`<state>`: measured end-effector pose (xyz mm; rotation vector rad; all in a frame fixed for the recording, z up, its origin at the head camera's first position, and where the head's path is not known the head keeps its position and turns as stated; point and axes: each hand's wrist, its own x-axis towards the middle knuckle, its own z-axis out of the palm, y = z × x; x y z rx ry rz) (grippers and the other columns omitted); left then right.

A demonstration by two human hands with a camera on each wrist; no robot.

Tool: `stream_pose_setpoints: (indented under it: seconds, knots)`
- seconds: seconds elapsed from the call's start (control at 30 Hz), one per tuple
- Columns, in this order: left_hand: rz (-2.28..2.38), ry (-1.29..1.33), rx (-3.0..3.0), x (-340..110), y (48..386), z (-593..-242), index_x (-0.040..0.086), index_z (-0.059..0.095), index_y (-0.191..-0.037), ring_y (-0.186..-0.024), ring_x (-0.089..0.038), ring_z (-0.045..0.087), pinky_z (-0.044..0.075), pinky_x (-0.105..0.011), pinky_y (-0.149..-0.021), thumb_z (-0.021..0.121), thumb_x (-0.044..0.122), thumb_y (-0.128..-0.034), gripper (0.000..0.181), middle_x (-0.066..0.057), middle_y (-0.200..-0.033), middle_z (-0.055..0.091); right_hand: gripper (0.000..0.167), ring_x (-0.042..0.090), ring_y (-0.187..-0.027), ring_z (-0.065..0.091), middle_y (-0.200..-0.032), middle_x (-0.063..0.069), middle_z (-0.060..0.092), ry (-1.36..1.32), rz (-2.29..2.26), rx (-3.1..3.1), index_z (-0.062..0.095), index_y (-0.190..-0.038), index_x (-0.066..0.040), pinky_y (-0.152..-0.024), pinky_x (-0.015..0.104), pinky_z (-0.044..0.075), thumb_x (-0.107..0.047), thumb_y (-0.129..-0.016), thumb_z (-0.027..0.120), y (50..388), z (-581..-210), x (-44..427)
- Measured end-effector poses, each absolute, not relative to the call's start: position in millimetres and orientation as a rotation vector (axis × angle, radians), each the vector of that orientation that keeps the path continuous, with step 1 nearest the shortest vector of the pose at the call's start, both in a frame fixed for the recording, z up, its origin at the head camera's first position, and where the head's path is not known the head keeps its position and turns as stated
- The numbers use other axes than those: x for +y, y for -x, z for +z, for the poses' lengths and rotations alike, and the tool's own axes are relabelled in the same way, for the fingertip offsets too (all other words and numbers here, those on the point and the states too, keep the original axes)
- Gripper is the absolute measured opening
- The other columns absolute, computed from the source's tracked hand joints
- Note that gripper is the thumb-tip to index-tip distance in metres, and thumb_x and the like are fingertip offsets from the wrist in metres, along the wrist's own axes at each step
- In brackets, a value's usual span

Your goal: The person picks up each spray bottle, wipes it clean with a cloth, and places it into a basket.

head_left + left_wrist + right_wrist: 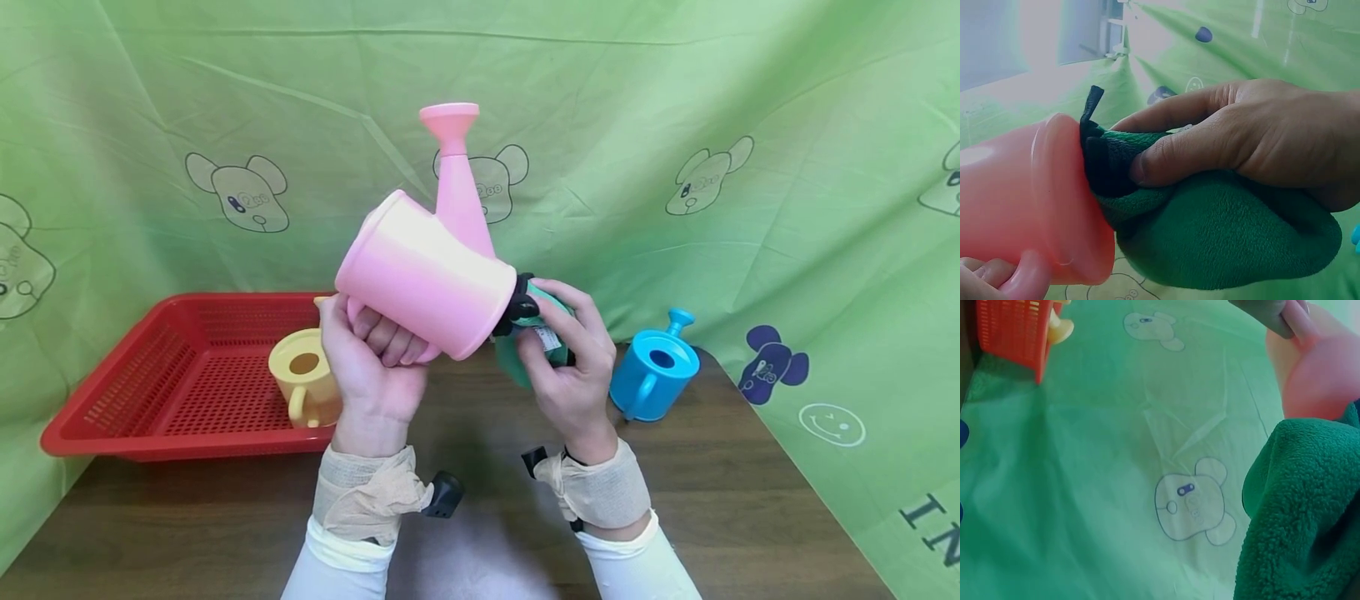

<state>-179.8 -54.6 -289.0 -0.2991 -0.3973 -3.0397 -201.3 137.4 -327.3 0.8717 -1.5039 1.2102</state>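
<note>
head view: left hand (pixel 381 379) grips pink watering can (pixel 427 275); right hand (pixel 573 362) pinches green cloth (pixel 1229 231), tag (pixel 548 337) unreadable; backdrop (pixel 600 92) reads "in".

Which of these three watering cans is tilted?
The pink watering can, gripped by its handle in the left hand. The yellow one stands upright in the red basket; the blue one upright on the table.

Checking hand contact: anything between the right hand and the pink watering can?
Yes: the green cloth, pinched in the right hand, sits between it and the pink watering can. The left hand grips the handle directly.
</note>
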Motion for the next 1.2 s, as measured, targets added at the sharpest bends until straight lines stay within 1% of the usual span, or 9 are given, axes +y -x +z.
stream_pose_setpoints:
  seconds: [0.2,0.4,0.53,0.67,0.83,0.9,1.0,1.07,1.2]
  knots:
    - [-3.039,0.332,-0.472,-54,181,-291,0.021,0.023,-0.056,-0.042,-0.009,0.009,0.001,-0.025,-0.05,0.023,0.023,-0.098,0.042,0.007,-0.046,0.018,0.026,0.026,-0.117,0.069,-0.123,0.027,0.068,-0.812,1.226,-1.492,0.076,-0.12,0.0,-0.098,0.03,0.057,-0.008,-0.096,0.069,202,-323,146]
    - [-2.975,0.299,-0.607,-56,185,-293,0.022,0.024,-0.055,-0.042,-0.01,0.01,0.001,-0.027,-0.051,0.022,0.024,-0.1007,0.045,0.007,-0.046,0.019,0.027,0.027,-0.118,0.068,-0.122,0.029,0.068,-0.799,1.228,-1.447,0.075,-0.12,0.0,-0.099,0.031,0.057,-0.004,-0.094,0.07,204,-321,152]
    - [-2.851,0.257,-0.717,-57,188,-295,0.023,0.027,-0.055,-0.042,-0.011,0.009,0.001,-0.029,-0.05,0.027,0.027,-0.1044,0.05,0.008,-0.044,0.022,0.028,0.028,-0.117,0.068,-0.122,0.029,0.068,-0.788,1.23,-1.424,0.074,-0.12,0.002,-0.099,0.033,0.057,-0.002,-0.093,0.07,205,-319,155]
    - [-2.561,0.222,-0.944,-56,191,-298,0.023,0.029,-0.054,-0.043,-0.011,0.01,0.004,-0.029,-0.048,0.034,0.029,-0.1067,0.053,0.009,-0.045,0.023,0.029,0.029,-0.117,0.068,-0.122,0.028,0.068,-0.777,1.238,-1.415,0.074,-0.119,0.002,-0.099,0.033,0.057,0.0,-0.091,0.069,205,-318,158]
    - [-2.198,0.156,-1.18,-57,192,-302,0.018,0.034,-0.051,-0.046,-0.011,0.015,0.011,-0.025,-0.045,0.049,0.024,-0.1047,0.056,0.006,-0.047,0.025,0.03,0.029,-0.117,0.068,-0.123,0.027,0.069,-0.763,1.244,-1.403,0.073,-0.12,0.002,-0.098,0.033,0.057,0.002,-0.09,0.068,203,-316,159]
    - [-2.1,0.136,-1.265,-58,192,-304,0.016,0.036,-0.05,-0.046,-0.01,0.019,0.015,-0.022,-0.044,0.053,0.022,-0.1036,0.056,0.006,-0.047,0.028,0.03,0.029,-0.116,0.068,-0.122,0.026,0.069,-0.753,1.243,-1.391,0.073,-0.119,0.003,-0.099,0.033,0.056,0.002,-0.089,0.068,203,-316,160]
    - [-1.921,0.094,-1.413,-60,194,-307,0.012,0.038,-0.05,-0.049,-0.008,0.026,0.021,-0.021,-0.046,0.058,0.022,-0.1024,0.057,0.008,-0.048,0.031,0.03,0.028,-0.116,0.068,-0.121,0.026,0.07,-0.747,1.238,-1.377,0.073,-0.118,0.004,-0.099,0.033,0.056,0.002,-0.089,0.068,202,-315,161]
    - [-1.796,0.076,-1.492,-61,195,-309,0.008,0.036,-0.05,-0.051,-0.007,0.029,0.022,-0.021,-0.049,0.059,0.023,-0.1017,0.058,0.01,-0.049,0.031,0.029,0.028,-0.115,0.068,-0.121,0.026,0.07,-0.754,1.234,-1.382,0.073,-0.118,0.004,-0.099,0.033,0.056,0.001,-0.089,0.069,201,-314,161]
    - [-1.621,0.09,-1.564,-60,196,-312,0.0,0.034,-0.052,-0.052,-0.007,0.027,0.018,-0.022,-0.049,0.058,0.024,-0.1001,0.059,0.008,-0.05,0.029,0.028,0.027,-0.117,0.067,-0.123,0.026,0.069,-0.799,1.239,-1.452,0.074,-0.12,0.002,-0.101,0.033,0.055,-0.003,-0.092,0.07,199,-313,162]
